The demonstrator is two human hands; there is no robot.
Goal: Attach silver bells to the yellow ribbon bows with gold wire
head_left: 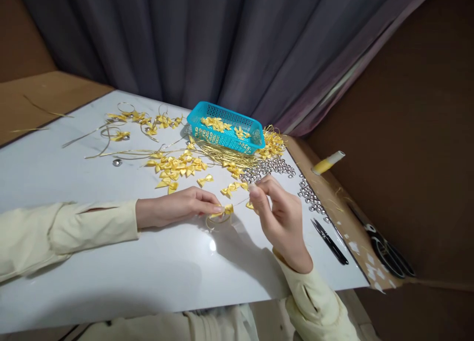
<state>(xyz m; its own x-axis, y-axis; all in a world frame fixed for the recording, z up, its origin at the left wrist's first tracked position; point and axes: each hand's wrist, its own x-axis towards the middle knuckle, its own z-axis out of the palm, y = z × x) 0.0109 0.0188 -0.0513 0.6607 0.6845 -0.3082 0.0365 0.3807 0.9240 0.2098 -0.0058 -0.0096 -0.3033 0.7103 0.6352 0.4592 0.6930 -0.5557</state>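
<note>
My left hand (188, 203) pinches a yellow ribbon bow (228, 209) just above the white board. A thin gold cord (218, 226) curls in a loop below that bow. To the right, my right hand (279, 215) is closed in a pinch, thumb against forefinger. A fine strand (242, 201) runs from the bow toward those fingertips; whether it is thread or cord I cannot tell. Loose yellow bows (177, 164) lie in a pile beyond my left hand. Silver beads (268, 169) are heaped just past my right hand.
A turquoise basket (225, 111) holding several bows stands at the back. Gold cords (225, 154) lie before it. Black snips (329, 241) rest at the right of the white board (148, 277). Black-handled scissors (388, 252) and a yellow-and-white tube (329, 163) are beyond its right edge.
</note>
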